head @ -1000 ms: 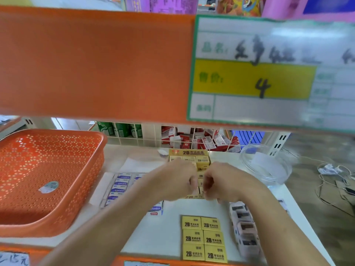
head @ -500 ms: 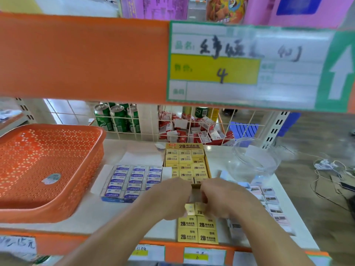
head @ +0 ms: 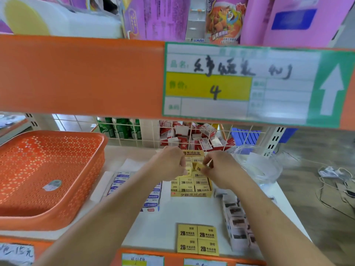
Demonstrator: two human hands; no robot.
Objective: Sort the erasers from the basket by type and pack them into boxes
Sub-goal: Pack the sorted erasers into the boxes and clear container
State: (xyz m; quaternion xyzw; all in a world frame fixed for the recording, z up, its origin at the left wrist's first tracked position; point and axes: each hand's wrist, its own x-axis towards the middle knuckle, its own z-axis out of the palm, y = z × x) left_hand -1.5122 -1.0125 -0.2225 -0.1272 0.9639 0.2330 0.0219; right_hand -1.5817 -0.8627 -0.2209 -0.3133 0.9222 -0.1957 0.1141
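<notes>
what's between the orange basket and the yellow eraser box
In the head view, a box of blue-and-white erasers lies between the basket and the yellow box, partly behind the left forearm.

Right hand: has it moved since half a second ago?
Yes. The right hand went away from the person, from the loose yellow erasers to above the yellow box behind them, pinching a yellow eraser.

Yellow 2B erasers [head: 189, 182] sit in neat rows in their yellow box [head: 192, 194], one tilted eraser [head: 199, 167] just above them. Four loose ones [head: 197, 239] lie flat up front, and the orange basket [head: 63, 189] sits left.
</notes>
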